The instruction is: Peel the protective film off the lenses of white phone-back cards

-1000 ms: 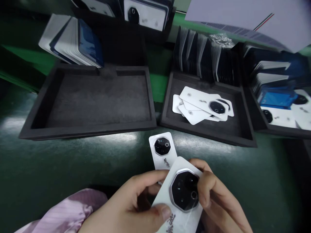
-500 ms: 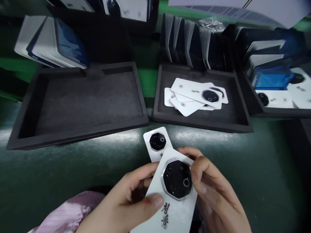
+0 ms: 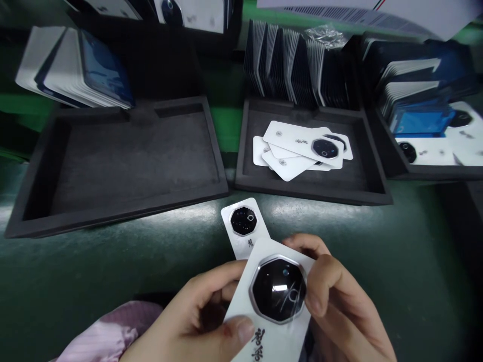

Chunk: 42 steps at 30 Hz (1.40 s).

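Card [image 3: 270, 324] in both hands above the bench [image 3: 415, 266], lower end cut off by the frame; left hand [image 3: 199, 314] grasps its left edge, thumb on the face, while the right hand's [image 3: 343, 306] bent fingers touch the right edge by the lens [image 3: 278, 289], grip or mere contact hard to tell. Far edge overlaps a second card [image 3: 241, 244], trays [image 3: 313, 194] beyond, open bench to either side. Lens end points away from the person, long axis leaning right.
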Each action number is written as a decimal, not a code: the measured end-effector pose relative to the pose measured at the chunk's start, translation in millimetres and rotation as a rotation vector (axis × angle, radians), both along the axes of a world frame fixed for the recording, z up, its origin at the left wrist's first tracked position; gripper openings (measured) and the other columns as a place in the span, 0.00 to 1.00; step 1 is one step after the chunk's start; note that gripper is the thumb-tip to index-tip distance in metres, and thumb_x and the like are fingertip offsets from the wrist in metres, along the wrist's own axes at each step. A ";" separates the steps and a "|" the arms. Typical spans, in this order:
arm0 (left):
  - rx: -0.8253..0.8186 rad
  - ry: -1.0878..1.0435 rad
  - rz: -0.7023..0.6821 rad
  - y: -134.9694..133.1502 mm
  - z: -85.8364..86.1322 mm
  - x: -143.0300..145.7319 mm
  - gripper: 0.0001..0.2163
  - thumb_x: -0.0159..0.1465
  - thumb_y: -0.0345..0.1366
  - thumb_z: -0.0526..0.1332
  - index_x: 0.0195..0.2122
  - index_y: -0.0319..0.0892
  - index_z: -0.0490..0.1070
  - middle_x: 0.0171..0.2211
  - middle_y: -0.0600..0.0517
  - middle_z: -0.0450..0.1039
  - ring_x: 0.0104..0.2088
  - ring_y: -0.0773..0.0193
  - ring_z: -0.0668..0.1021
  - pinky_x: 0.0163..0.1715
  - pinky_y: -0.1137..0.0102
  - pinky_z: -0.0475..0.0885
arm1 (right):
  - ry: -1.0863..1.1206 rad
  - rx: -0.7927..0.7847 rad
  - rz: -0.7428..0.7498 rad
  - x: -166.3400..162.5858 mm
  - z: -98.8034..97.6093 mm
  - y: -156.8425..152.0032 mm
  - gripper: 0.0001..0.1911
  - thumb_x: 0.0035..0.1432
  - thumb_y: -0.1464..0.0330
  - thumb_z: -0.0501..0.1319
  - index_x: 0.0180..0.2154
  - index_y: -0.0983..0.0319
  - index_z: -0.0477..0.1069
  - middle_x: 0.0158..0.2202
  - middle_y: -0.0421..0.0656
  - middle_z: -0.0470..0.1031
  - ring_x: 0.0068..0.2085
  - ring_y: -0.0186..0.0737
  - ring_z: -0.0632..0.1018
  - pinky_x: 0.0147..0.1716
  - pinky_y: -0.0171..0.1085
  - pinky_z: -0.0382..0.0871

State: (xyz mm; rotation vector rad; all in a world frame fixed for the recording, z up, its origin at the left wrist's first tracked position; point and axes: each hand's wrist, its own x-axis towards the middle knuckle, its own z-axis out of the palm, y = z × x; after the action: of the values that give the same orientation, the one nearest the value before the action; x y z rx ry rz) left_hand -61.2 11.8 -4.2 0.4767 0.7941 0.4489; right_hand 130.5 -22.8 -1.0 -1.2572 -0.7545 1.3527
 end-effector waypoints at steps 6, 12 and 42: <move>0.034 -0.024 0.025 -4.7 -1.8 -0.2 0.17 0.65 0.42 0.72 0.54 0.63 0.80 0.46 0.56 0.86 0.48 0.57 0.84 0.49 0.69 0.76 | -0.043 0.050 -0.033 -2.7 -0.2 -2.0 0.13 0.65 0.66 0.63 0.27 0.57 0.66 0.44 0.43 0.69 0.42 0.46 0.75 0.36 0.40 0.70; 0.028 0.018 0.033 -7.4 -2.4 -1.5 0.19 0.62 0.45 0.73 0.55 0.59 0.80 0.46 0.52 0.86 0.47 0.55 0.84 0.47 0.67 0.76 | -0.080 0.080 -0.026 -1.5 0.0 -2.4 0.15 0.65 0.65 0.63 0.26 0.58 0.65 0.44 0.43 0.68 0.41 0.45 0.75 0.37 0.41 0.72; 0.156 0.040 0.127 3.9 -0.2 11.4 0.10 0.65 0.40 0.72 0.46 0.62 0.85 0.39 0.57 0.85 0.34 0.68 0.81 0.40 0.78 0.75 | -0.580 0.344 -0.103 -9.8 -14.9 -8.0 0.28 0.55 0.76 0.67 0.56 0.51 0.73 0.39 0.41 0.77 0.32 0.40 0.79 0.30 0.37 0.74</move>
State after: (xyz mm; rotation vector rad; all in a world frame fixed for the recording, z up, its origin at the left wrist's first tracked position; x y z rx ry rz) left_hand -49.8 15.6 -4.4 0.5839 0.8342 0.6239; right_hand 120.7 -30.8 -15.9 -1.3929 -1.2440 0.7260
